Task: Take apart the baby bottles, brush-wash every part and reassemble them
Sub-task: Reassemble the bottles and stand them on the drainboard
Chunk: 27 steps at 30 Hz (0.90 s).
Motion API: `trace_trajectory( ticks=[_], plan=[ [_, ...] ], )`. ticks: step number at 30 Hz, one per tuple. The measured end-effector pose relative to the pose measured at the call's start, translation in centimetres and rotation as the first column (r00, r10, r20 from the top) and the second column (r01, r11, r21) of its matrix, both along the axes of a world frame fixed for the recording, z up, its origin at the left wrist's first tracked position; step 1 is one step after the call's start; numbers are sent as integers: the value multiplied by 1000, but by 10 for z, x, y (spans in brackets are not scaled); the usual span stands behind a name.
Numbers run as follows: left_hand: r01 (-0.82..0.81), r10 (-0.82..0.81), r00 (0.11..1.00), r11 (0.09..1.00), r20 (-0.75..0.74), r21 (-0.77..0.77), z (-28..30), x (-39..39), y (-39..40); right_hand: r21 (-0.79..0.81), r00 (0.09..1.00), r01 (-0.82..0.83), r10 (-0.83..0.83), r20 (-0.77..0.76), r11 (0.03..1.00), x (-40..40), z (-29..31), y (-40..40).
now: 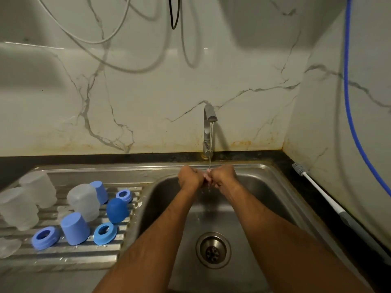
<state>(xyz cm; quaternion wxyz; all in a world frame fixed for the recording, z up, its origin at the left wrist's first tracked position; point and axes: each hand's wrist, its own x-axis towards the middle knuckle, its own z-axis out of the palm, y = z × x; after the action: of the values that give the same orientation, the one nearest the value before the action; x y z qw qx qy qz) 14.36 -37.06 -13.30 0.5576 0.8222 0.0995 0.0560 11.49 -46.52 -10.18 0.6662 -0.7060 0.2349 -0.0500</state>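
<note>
1. We're looking down our own two bare forearms, both reaching out over the stainless steel sink basin [254, 208] and meeting right under the tap.
2. Our left hand [189, 176] and right hand [224, 175] are sitting knuckles-up, pressed close together, fingers curling inward around a small pale, pinkish-clear part [207, 178]. It's too small and too covered to say which bottle piece it is.
3. The grey metal faucet [208, 132] is running a thin stream [210, 157] that's landing right on that part, with drops falling off below the hands.
4. The rest of the bottle stuff is sitting on the ribbed steel drainboard [63, 256] to our left, well apart from the hands: frosted clear bottle bodies [18, 208] upside down, a light blue plastic cap [74, 228], a darker blue domed cap [117, 210], and blue screw rings [105, 233] lying flat.
5. The long white-handled bottle brush [321, 193] is lying on the dark counter strip [304, 182] to our right, tight along the marble wall, bristle end pointing toward the back.
6. Room-wise, the basin is giving us open space below the hands down to the round drain strainer [213, 250]. The back rim is sitting just past our knuckles, and the basin's left wall is close beside our left forearm.
7. A blue hose [348, 102] is hanging down the right wall, and grey cables [101, 39] are looping overhead.
</note>
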Motion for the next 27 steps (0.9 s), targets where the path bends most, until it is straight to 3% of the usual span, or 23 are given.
trace_trajectory(
  ticks=[5, 11, 17, 27],
  plan=[
    [-1, -1, 1000, 995, 24, 103, 6, 5, 9, 40, 997, -60, 61, -47, 997, 5, -5, 2],
    [73, -111, 970, 982, 217, 175, 25, 9, 4, 24, 971, -215, 216, -97, 976, 1, -3, 2],
    [140, -215, 933, 956, 290, 257, 49, 28, -8, 54, 956, -261, 266, -123, 964, 0, -5, -2],
    [230, -350, 899, 889, 263, 397, 57, 36, -15, 64, 963, -240, 246, -114, 969, 1, -13, -10]
  ],
)
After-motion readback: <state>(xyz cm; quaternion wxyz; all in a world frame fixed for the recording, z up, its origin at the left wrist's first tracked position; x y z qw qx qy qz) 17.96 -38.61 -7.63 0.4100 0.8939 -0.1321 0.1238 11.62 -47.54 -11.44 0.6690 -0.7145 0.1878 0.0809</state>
